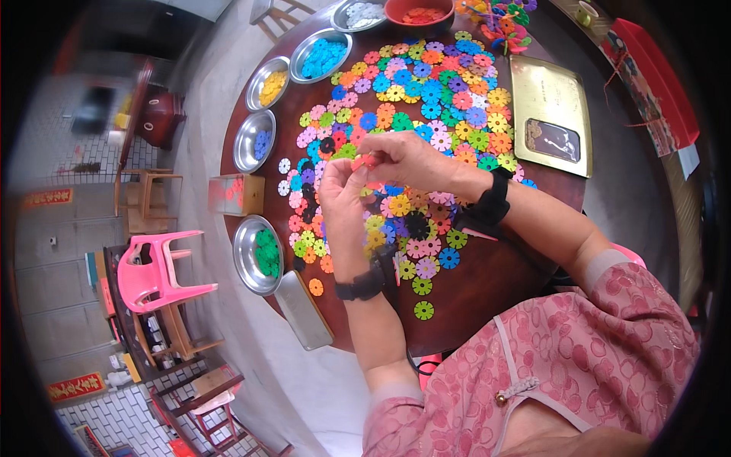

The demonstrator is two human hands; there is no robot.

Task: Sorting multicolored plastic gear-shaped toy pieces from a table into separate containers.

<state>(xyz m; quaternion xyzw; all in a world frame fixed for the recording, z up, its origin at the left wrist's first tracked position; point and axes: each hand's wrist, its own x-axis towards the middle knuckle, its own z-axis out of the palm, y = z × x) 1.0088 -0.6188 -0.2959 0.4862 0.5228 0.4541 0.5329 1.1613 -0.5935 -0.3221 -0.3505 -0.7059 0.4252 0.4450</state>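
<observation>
A coral-red notched plastic disc (364,162) is pinched between the fingertips of both hands, above the table. My left hand (345,194) grips it from the lower left and my right hand (402,157) from the right. The fingers hide part of it, so I cannot tell whether it is one disc or several. A lime-green disc (344,151) shows right beside the fingertips; whether it is touched is unclear. Under and around both hands spreads a layer of loose flower-shaped discs (400,204) in many colours. A black disc (417,225) lies below my right wrist.
Along the round wooden table's (480,303) left edge stand metal bowls of green (268,254), purple (262,145), yellow (273,88) and blue discs (323,58). A clear-fronted box (251,194) holds coral discs. A red bowl (394,11) stands far back, a gold tin lid (548,85) right.
</observation>
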